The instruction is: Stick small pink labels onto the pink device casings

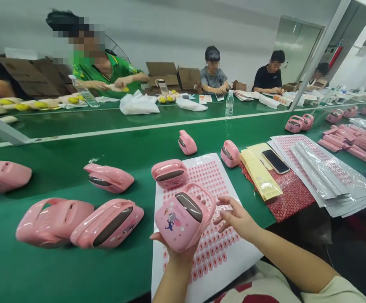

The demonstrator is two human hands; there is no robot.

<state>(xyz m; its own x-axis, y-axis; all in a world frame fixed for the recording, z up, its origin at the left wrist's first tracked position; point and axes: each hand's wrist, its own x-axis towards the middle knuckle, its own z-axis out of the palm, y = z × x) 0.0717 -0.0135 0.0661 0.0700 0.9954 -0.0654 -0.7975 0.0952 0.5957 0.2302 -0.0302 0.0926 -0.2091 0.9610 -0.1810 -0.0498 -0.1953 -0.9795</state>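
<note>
I am cupping a pink case [174, 225] in my wrapped left grip [181, 256], over the sticker sheet [213, 248]; rabbit artwork is showing, its lettering unreadable. My right grip [238, 218] is hovering beside it, fingers parted, empty.

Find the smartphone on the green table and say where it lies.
In the head view, the smartphone lies right of centre, farther off than the right hand, between the yellow packets and the pile of white sheets.
</note>
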